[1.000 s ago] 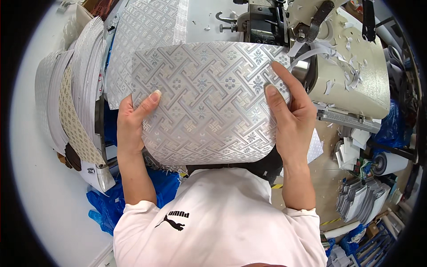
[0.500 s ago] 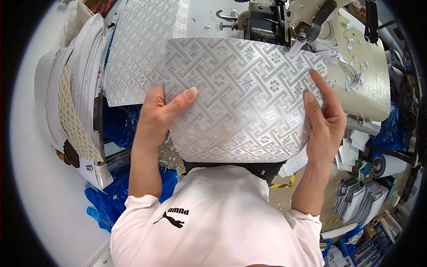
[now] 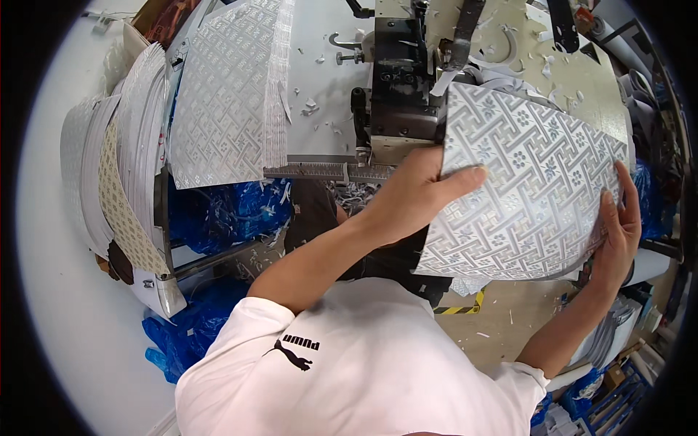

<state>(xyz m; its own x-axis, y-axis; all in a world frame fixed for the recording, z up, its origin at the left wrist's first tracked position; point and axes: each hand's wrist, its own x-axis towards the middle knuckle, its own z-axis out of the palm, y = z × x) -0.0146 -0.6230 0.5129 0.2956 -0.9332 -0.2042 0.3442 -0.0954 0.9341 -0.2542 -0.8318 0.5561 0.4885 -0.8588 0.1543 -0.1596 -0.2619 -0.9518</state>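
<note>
Well, left hand [image 3: 416, 192] and right hand [image 3: 615, 238] clamp fingers [image 3: 465, 182] on a patterned sheet [image 3: 531, 189]; stacked sheets [image 3: 225, 102] lie at the left edge of the bench [image 3: 320, 134].

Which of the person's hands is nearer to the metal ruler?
Left. The left hand appears beside the right end of the ruler; the right hand is farther right, across the patterned sheet.

Grey worktable [image 3: 305, 65] with a stack of silver patterned sheets [image 3: 224, 98] and scattered white paper scraps [image 3: 310, 108]
</note>
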